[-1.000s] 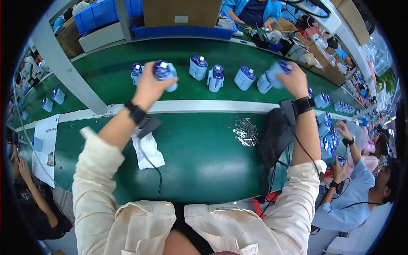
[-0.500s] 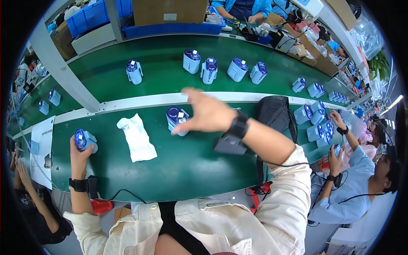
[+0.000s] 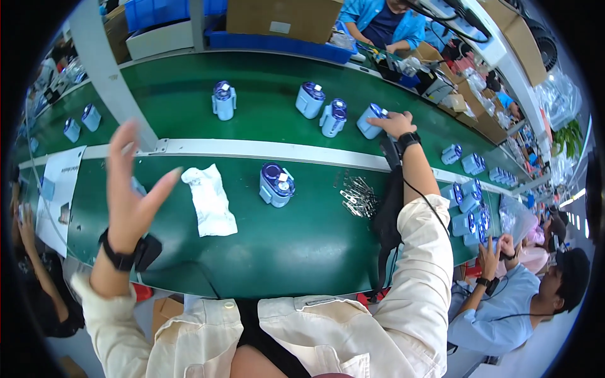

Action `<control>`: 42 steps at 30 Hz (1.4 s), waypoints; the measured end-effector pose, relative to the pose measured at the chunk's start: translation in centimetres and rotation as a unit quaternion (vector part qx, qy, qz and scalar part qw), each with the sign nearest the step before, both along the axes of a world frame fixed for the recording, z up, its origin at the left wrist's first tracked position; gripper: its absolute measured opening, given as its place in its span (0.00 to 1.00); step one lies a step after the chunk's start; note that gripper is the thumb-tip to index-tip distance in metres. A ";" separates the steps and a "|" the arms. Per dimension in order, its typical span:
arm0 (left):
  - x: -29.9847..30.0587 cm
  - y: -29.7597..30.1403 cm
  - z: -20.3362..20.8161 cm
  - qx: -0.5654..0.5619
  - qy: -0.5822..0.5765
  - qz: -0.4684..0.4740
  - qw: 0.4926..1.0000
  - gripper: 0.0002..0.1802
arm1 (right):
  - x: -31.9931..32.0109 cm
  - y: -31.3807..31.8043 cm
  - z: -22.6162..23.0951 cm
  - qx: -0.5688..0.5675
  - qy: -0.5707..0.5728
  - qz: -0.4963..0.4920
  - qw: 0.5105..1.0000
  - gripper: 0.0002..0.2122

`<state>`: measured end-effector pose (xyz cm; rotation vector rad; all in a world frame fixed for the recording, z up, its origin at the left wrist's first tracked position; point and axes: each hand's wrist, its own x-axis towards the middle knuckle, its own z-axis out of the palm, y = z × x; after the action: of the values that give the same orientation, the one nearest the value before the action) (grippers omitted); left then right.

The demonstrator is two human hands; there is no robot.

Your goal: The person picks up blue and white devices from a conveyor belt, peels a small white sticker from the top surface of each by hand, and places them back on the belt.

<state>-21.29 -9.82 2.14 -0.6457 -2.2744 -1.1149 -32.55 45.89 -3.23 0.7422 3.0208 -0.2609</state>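
My right hand (image 3: 397, 125) reaches over the white rail to the far green strip. Its fingers close round a light-blue canister (image 3: 370, 121) with a clear dark-blue lid, standing in a loose row. Two similar canisters (image 3: 333, 118) (image 3: 310, 100) are just left of it. My left hand (image 3: 131, 195) is raised over the left of the near bench, fingers spread, with nothing in it. Behind it, mostly hidden, is another light-blue canister (image 3: 138, 186). A further canister (image 3: 276, 184) stands upright mid-bench, between my hands and touched by neither.
A crumpled white packet (image 3: 211, 201) lies on the near bench. Small metal clips (image 3: 359, 198) are heaped beside a black bag (image 3: 387, 223). At right, grouped canisters (image 3: 464, 223) stand near a co-worker in light blue (image 3: 504, 309). A white post (image 3: 113, 75) rises at the left.
My left hand has let go of its canister and lifted with fingers spread. My right hand has moved from beside the mid-bench canister to one in the far row. The view has shifted slightly.
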 end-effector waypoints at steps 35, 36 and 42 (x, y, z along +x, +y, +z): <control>0.6 -10.8 -8.6 0.030 -0.203 0.138 0.969 0.47 | 5.3 -43.7 6.1 -0.084 0.056 0.584 0.805 0.28; 0.4 -11.5 -8.7 0.023 -0.202 0.132 0.970 0.47 | 4.9 -44.9 4.7 -0.098 0.034 0.583 0.806 0.29; -0.6 -15.8 -10.4 0.033 -0.121 0.174 0.977 0.47 | 2.7 -50.2 0.1 -0.133 0.057 0.614 0.776 0.33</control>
<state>-21.87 -25.65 -8.23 -0.0769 -2.4173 -1.1370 -29.82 -4.30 -3.13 -1.2765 2.7233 -0.6190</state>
